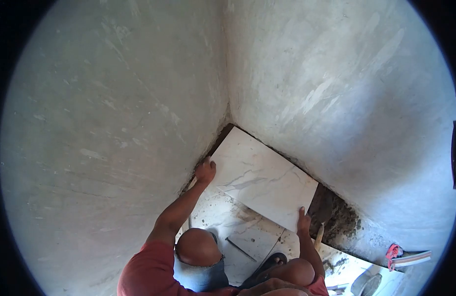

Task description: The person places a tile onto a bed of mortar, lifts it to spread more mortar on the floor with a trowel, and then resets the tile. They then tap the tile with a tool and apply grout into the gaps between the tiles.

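A large white marble-patterned floor tile lies in the corner where two walls meet, with a dark gap along its left side. My left hand is closed on the tile's left edge, close to the wall. At the tile's right corner, my right hand grips the edge with the thumb on top. Beside that hand is a tool with a pale wooden handle, apparently a trowel, its far end over dark mortar. The fingers under both edges are hidden.
Dirt-specked tiles cover the floor near my knees, with a thin metal rod lying on them. Plastered walls rise on the left and right. A red cloth and a striped strip lie by the right wall.
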The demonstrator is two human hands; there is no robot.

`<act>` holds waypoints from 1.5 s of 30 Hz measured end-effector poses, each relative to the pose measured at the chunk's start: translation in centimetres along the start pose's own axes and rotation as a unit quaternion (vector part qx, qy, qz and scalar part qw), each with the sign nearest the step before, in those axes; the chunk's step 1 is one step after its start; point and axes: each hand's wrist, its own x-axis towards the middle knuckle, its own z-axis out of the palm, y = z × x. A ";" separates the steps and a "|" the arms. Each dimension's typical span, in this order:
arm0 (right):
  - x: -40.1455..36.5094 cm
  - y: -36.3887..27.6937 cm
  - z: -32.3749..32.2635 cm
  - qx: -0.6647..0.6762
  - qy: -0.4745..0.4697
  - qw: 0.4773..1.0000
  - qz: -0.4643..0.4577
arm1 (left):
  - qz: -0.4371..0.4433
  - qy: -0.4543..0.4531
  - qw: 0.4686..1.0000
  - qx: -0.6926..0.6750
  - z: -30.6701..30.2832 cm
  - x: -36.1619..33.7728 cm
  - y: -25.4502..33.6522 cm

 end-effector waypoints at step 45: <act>6.9 9.6 2.2 -0.125 -0.060 0.990 -0.040 | 0.222 -0.076 0.968 0.094 0.5 -9.2 -4.7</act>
